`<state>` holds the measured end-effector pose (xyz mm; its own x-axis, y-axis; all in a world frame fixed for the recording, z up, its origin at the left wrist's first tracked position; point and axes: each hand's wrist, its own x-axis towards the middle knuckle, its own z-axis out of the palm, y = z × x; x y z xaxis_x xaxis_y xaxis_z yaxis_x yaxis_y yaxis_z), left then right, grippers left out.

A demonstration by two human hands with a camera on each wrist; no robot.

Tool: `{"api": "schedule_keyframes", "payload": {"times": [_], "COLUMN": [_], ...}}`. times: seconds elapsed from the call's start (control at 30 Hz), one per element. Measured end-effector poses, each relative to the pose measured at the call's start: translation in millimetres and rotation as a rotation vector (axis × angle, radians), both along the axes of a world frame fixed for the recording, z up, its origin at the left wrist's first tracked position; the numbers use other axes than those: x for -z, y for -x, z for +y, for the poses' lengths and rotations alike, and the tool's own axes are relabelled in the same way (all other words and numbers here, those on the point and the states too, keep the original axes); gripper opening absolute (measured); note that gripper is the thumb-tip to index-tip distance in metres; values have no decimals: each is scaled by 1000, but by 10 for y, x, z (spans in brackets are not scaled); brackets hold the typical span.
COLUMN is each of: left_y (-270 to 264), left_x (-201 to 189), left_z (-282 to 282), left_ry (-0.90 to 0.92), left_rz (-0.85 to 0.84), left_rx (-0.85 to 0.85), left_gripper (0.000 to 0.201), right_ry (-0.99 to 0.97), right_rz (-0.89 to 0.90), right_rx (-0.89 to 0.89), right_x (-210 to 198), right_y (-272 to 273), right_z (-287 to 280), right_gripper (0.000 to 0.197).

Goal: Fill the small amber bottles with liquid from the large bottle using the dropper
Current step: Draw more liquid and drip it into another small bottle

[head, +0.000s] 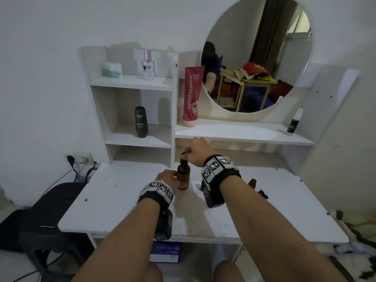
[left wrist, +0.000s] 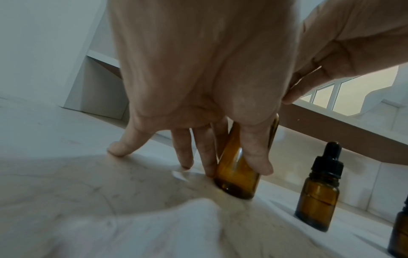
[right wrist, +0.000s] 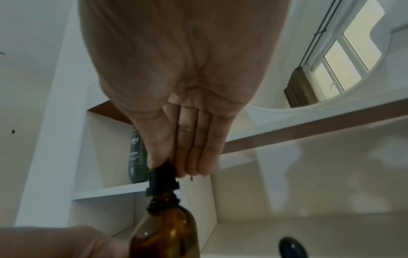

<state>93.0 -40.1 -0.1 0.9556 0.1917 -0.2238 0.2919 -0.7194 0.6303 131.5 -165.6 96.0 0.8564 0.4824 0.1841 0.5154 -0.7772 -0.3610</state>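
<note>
A white desk (head: pixel 126 202) stands against a white wall, its top scuffed and speckled; behind it rise shelves (head: pixel 132 82) holding a pale jar (head: pixel 112 69), a clear perfume bottle (head: pixel 148 66) and a dark green bottle (head: pixel 141 122); a round mirror (head: pixel 258 55) sits to the right above a ledge with a red tube (head: pixel 192 96) and a dark spray bottle (head: pixel 294 123); a wall socket (head: pixel 81 158) with a plug and cables is at the left, and a dark chair (head: pixel 50 202) stands beside the desk; both forearms reach forward over the desk, each wrist wearing a black band with printed markers; the left hand (head: pixel 165 177) is low, fingers pointing down, its thumb on 1 side and fingers on the other side of the large bottle (head: pixel 183 176), which stands upright on the desk near the middle; its little finger is spread out with the tip on the desk; the right hand (head: pixel 198 151) is raised above the bottle, palm down, pinching the black bulb of the dropper (head: pixel 184 157) at the bottle's neck while the other fingers lie straight and pressed together; the dropper's collar sits just above the threads in the right wrist view; 1 capped small bottle (left wrist: pixel 318 193) stands right of the large one, a 2nd (left wrist: pixel 400 233) at the picture's edge; an uncapped one (head: pixel 253 182) stands further right.
</note>
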Motion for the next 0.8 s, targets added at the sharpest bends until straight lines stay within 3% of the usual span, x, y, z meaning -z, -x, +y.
{"api": "schedule_keyframes", "payload": {"times": [0.27,0.4,0.43,0.53,0.67,0.8], "left_y": [52,137,150,241,368,450], "left_x": [2,-94,-157,-409,-627,-609], "left_z": [-21,9,24,-29,-528,-1237], "left_ry": [-36,-146,-209,-317,-175,81], "left_rz": [0,89,139,307,461,359], "left_rx": [14,87,109,179,324,442], "left_gripper": [44,77,75,43,48,56], "right_ry": [-331,-416,-428,-422,-426,-412], "right_rz": [-84,-51,-46,-27,-6,-1], "right_rx": [47,104,134,187,246,307], "right_x": [-751,-941,-948,-898,-805,-702], "right_y": [-95,-131,-152,-164,-129,-77], "right_z": [-227,-643,-764,-1118,-1540,-1901], "right_gripper": [13,8,9,12,16,8]}}
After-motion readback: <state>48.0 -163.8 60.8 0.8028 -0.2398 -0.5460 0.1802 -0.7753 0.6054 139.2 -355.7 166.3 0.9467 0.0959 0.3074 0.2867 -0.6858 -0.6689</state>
